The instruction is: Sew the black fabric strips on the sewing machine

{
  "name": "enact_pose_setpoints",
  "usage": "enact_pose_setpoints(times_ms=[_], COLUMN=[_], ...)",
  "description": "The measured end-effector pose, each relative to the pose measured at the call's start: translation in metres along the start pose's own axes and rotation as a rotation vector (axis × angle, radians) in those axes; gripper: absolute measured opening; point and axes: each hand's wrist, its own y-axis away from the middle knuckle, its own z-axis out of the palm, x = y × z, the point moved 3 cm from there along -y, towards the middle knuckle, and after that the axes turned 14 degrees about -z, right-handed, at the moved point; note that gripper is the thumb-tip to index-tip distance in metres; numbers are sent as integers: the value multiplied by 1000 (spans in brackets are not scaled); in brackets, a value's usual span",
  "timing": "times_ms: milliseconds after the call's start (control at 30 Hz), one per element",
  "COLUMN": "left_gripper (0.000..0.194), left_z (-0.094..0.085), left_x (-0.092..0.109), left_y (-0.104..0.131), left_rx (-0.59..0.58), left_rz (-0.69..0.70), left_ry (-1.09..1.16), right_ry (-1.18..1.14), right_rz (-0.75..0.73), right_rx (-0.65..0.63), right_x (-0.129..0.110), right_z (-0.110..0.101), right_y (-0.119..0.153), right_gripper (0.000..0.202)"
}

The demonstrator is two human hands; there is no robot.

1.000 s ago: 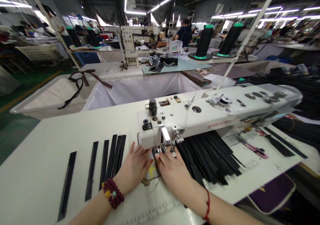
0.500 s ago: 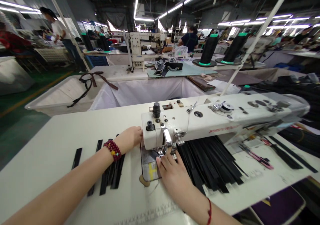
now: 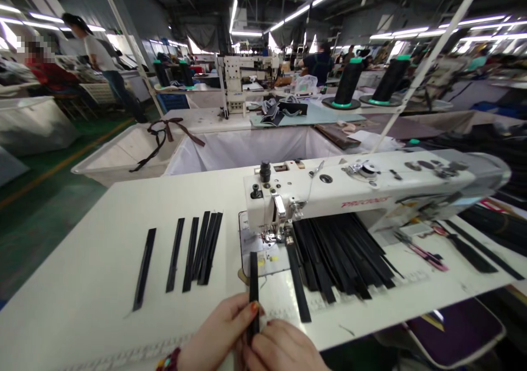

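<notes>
Near the front edge of the table, my left hand pinches a narrow black strip between thumb and fingers. My right hand is closed around the lower end of the same strip, just beside the left. The strip's upper end points at the sewing machine, reaching over the front of its metal plate. Another black strip lies right of the needle area, by a fanned pile of black strips under the machine arm. Several single strips lie spaced out on the left.
Pink-handled scissors lie on the white table, right of the pile. A fabric-lined bin stands behind the table. Black thread cones rise at the back. Other people are farther off.
Both hands have left the needle area and come down toward me. A black strip is now held between them, and another strip now lies just right of the needle.
</notes>
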Motion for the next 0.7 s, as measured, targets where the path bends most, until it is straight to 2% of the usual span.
enact_pose_setpoints(times_ms=[33,100,167,233,300,367,533,700], left_gripper=[49,42,30,34,41,41,38,42], left_z=[1,-8,-20,-26,-27,-26,-25,-29], left_x=[2,11,24,32,34,31,28,34], left_y=[-5,-12,-14,-18,-26,-33,-38,-45], left_rx=[38,222,445,559,569,564,568,605], left_rz=[4,116,364,578,669,688,685,654], left_ry=[-31,-212,-502,-818,-1052,-1165,-1231,-1221], right_ry=[5,11,10,13,12,6,1,-14], right_rz=[-20,-38,-22,-19,-40,-62,-41,-13], right_rx=[-17,-78,-131,-122,-93,-77,-123,-128], right_x=[6,20,31,37,37,37,47,61], right_z=[-7,-19,-25,-25,-21,-16,-12,-3], right_y=[5,17,27,35,39,41,39,37], right_gripper=[30,25,26,31,32,32,36,37])
